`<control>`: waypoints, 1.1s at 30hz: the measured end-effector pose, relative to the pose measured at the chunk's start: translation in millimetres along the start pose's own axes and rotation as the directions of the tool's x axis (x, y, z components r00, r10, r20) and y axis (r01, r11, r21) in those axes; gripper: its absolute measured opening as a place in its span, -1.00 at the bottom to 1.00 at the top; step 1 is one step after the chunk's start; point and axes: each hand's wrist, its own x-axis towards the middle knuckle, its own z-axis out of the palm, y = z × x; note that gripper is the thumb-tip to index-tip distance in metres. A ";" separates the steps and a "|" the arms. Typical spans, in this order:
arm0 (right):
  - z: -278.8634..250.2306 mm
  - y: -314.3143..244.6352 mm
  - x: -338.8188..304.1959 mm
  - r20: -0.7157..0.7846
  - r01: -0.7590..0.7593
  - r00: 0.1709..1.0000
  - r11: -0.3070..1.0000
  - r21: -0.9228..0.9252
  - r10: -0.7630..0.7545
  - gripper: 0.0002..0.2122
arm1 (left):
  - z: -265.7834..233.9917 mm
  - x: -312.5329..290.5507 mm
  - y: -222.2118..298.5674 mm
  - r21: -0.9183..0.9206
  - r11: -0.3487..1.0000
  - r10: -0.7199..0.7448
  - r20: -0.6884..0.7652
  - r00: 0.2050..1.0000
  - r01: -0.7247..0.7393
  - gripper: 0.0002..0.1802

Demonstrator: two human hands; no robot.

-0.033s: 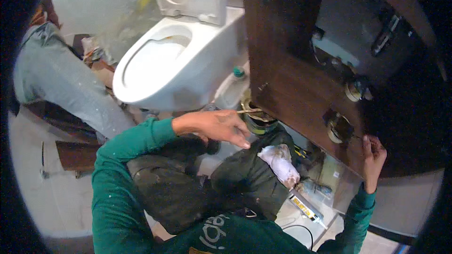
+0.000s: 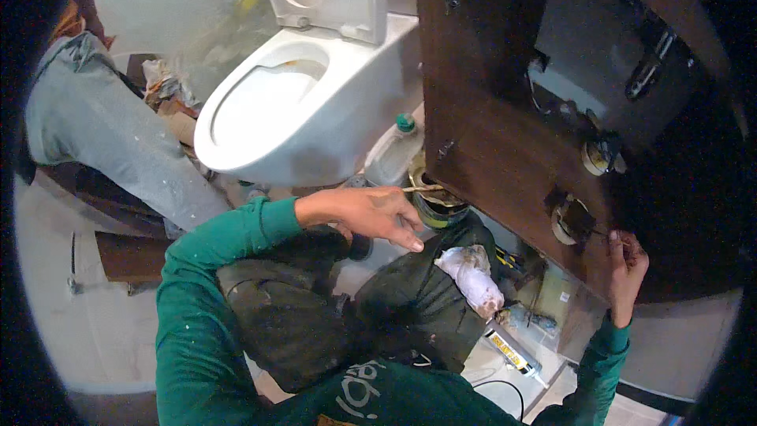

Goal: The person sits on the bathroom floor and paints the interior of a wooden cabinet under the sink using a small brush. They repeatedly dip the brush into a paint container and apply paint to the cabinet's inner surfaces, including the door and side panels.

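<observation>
Palm down over my lap, my left hand has its thumb and index finger apart, nothing visible between them. Past its far knuckles, a thin light stick lies across the rim of a dark, stained tin. Whether that stick touches the hand I cannot tell. My right hand reaches to the dark brown cabinet and pinches the thin handle of a small scraper-like tool. The tool's far end meets a dark patch beside a pale round collar on the brown panel.
A white toilet with raised lid stands ahead left, a green-capped clear jug beside it. Another person's grey-trousered leg is at left. By my knee lie a white cloth bundle and a sealant cartridge. A second collar sits deeper in the cabinet.
</observation>
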 end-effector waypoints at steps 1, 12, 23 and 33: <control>2.2 -0.4 3.0 -0.025 -0.019 1.000 1.000 0.014 0.019 -0.79 | 1.4 2.6 -1.4 -0.006 1.000 0.017 0.011 1.000 -0.017 -0.37; 2.6 -6.4 7.7 -0.059 0.020 0.998 0.978 -0.208 -0.033 -0.79 | -8.1 -3.2 9.5 0.067 0.996 -0.056 -0.043 0.997 0.059 -0.42; 2.3 -9.9 18.9 -0.001 -0.115 0.993 0.993 -0.040 0.115 -0.79 | -8.7 -0.3 6.6 -0.153 0.973 -0.182 -0.035 0.983 0.175 -0.43; 0.7 -20.0 20.2 0.006 -0.111 0.994 0.993 -0.026 0.111 -0.75 | -12.0 -0.5 13.7 -0.056 0.993 -0.109 -0.014 0.994 0.108 -0.42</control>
